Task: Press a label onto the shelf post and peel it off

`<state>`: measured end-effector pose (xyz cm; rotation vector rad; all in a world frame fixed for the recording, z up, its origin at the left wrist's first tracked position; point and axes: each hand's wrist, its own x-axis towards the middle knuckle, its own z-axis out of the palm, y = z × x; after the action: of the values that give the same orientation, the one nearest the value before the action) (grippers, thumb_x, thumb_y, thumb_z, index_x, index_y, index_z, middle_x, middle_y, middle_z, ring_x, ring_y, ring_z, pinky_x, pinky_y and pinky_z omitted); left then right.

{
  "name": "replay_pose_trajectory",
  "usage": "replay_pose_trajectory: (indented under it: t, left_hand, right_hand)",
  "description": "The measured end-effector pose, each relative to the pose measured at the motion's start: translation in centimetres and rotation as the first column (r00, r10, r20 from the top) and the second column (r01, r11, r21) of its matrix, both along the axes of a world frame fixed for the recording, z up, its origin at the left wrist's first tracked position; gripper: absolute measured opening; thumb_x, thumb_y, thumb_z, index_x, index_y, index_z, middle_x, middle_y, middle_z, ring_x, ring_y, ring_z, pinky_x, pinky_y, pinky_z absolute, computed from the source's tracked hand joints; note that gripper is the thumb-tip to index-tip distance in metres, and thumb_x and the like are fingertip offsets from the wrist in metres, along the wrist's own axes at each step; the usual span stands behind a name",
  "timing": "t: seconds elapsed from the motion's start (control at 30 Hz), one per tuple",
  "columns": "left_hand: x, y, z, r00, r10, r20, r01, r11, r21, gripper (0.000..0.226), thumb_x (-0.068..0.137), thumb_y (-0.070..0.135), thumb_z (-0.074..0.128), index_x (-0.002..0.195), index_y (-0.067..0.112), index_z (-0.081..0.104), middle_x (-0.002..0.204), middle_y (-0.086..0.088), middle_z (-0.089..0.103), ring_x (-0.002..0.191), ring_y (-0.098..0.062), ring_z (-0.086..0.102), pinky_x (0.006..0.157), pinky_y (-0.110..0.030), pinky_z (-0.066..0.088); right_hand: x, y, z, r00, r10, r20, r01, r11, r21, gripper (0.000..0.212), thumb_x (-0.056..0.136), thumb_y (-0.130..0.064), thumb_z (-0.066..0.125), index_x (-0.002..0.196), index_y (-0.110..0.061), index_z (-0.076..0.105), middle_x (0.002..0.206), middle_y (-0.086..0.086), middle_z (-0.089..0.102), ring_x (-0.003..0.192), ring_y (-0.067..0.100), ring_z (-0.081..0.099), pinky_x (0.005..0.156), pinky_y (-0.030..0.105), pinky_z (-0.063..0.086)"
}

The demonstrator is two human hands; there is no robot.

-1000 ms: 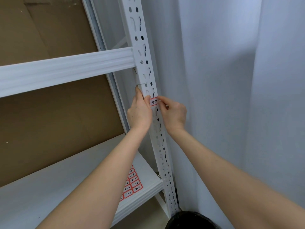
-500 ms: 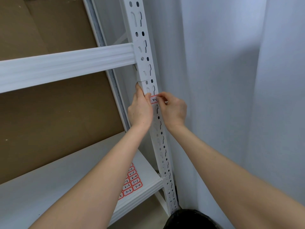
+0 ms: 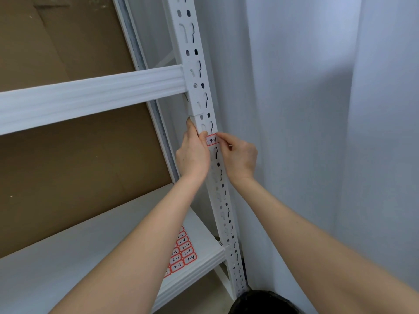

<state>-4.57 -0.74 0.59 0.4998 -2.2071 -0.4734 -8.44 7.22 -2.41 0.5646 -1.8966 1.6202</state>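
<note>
Both hands at the shelf post (image 3: 205,105). Label (image 3: 212,140) marked 4-7 sits on the post between them. Left hand (image 3: 192,155) grasps the post edge, thumb at the label; right hand (image 3: 240,158) pinches its right end. Label looks mostly stuck; smoothing left. Sticker sheet (image 3: 182,252) lies on the shelf (image 3: 68,257) below the hands.

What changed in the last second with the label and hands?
Little changed. The right hand slid in to cover the label half a second ago, then drew back to its right edge, so 4-7 reads again. The left hand stays at its left edge on the post. The sticker sheet stays on the shelf.
</note>
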Motion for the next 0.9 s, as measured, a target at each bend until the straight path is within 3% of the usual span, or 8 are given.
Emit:
replay_pose_trajectory:
  t: [0.57, 0.73, 0.8, 0.9]
  left_hand:
    - [-0.1, -0.1, -0.2, 1.000, -0.009, -0.021, 0.009, 1.000, -0.009, 0.048, 0.103, 0.034, 0.029, 0.147, 0.017, 0.024, 0.135, -0.006, 0.053, 0.110, -0.037, 0.057, 0.085, -0.042, 0.044]
    - [0.0, -0.2, -0.1, 1.000, -0.013, -0.021, 0.013, 1.000, -0.002, 0.046, 0.102, 0.033, 0.030, 0.146, 0.018, 0.025, 0.135, -0.005, 0.053, 0.113, -0.036, 0.056, 0.086, -0.042, 0.044]
    - [-0.1, -0.2, -0.1, 1.000, -0.011, -0.024, 0.011, 1.000, 0.000, 0.045, 0.102, 0.032, 0.031, 0.145, 0.019, 0.027, 0.133, -0.006, 0.054, 0.112, -0.037, 0.056, 0.085, -0.042, 0.044]
    - [-0.1, -0.2, -0.1, 1.000, -0.011, -0.023, 0.011, 1.000, 0.010, 0.045, 0.102, 0.032, 0.031, 0.145, 0.020, 0.027, 0.133, -0.006, 0.055, 0.112, -0.037, 0.056, 0.086, -0.043, 0.045]
  right_hand:
    - [-0.3, 0.0, 0.2, 1.000, -0.002, -0.019, 0.002, 1.000, 0.022, 0.018, 0.091, -0.018, 0.057, 0.097, -0.019, 0.074, 0.076, 0.007, 0.072, 0.069, 0.028, 0.063, 0.064, 0.035, 0.050]
    - [-0.3, 0.3, 0.5, 0.979, 0.106, 0.175, -0.089, 0.990, -0.107, 0.015, 0.087, -0.026, 0.062, 0.099, -0.020, 0.070, 0.089, -0.002, 0.072, 0.084, 0.016, 0.066, 0.080, 0.033, 0.051]
    - [-0.2, 0.2, 0.6, 0.962, 0.140, 0.235, -0.117, 0.987, -0.111, 0.021, 0.086, -0.029, 0.063, 0.106, -0.024, 0.069, 0.095, -0.006, 0.070, 0.085, 0.011, 0.063, 0.078, 0.027, 0.048]
    - [-0.4, 0.1, 0.9, 0.946, 0.160, 0.281, -0.135, 0.985, -0.107, 0.015, 0.086, -0.031, 0.062, 0.098, -0.030, 0.070, 0.092, -0.011, 0.069, 0.086, 0.009, 0.062, 0.073, 0.024, 0.045]
